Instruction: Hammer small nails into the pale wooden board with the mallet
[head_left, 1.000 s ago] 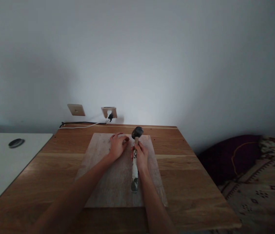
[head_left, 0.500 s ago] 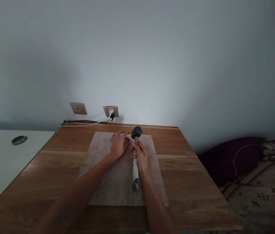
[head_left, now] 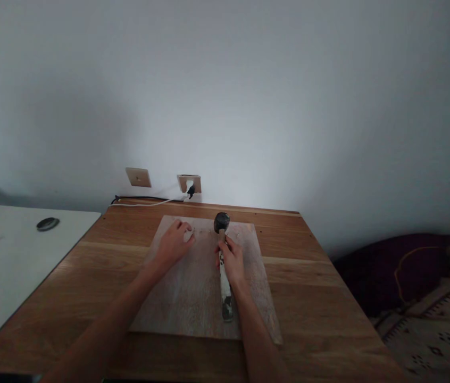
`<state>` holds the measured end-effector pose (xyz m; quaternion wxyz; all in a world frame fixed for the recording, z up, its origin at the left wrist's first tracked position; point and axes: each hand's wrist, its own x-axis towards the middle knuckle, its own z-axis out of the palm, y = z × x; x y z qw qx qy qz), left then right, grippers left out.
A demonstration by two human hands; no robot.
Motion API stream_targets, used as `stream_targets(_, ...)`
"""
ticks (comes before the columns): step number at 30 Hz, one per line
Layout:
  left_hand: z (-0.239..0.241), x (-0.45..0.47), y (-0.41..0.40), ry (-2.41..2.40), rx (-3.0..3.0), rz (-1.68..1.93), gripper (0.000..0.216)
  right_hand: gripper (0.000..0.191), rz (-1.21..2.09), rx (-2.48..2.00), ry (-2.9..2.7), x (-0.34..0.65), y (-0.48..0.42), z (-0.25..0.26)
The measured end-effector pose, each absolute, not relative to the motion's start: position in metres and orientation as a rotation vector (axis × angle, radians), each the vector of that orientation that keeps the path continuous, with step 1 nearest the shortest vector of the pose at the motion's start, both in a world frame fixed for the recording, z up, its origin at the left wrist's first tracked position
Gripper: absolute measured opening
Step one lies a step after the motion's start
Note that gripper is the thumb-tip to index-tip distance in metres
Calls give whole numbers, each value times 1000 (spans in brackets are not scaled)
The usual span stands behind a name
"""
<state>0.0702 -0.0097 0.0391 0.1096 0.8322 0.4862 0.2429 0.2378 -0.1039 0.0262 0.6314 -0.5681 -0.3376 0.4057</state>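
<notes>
A pale wooden board (head_left: 193,298) lies flat on a brown wooden table (head_left: 313,308). My right hand (head_left: 231,260) is closed round the paint-spattered handle of a hammer (head_left: 222,255), whose dark head rests near the board's far edge. To its left, my left hand (head_left: 173,243) sits on the board's far part with fingers curled. It looks pinched on something small that I cannot make out.
A white table (head_left: 5,266) adjoins on the left with a dark round object (head_left: 48,224) on it. Two wall sockets (head_left: 189,183) with a plugged cable sit behind the table. A dark cushion (head_left: 388,266) and patterned fabric (head_left: 436,324) lie to the right.
My left hand has slid leftward, away from the hammer head, and its fingers have curled in. The hammer head has dropped slightly toward the board. The view shifted a little.
</notes>
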Motion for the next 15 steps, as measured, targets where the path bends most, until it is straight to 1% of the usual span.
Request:
stream_targets(3,40,56,-19,1494,2505,480,20,28,918,-1295,-779,237,-103,25)
stream_targets(6,37,55,-27,1474,2538,320,20,26,927,-1294,-778,237,-103,25)
stream_targets(11,39,58,-38,1442,2561,262,21,26,926,-1268,-729,240,-103,26)
stream_targets(15,49,53,-48,1526,2556,190,16,29,888,-1259,-647,245,-103,27)
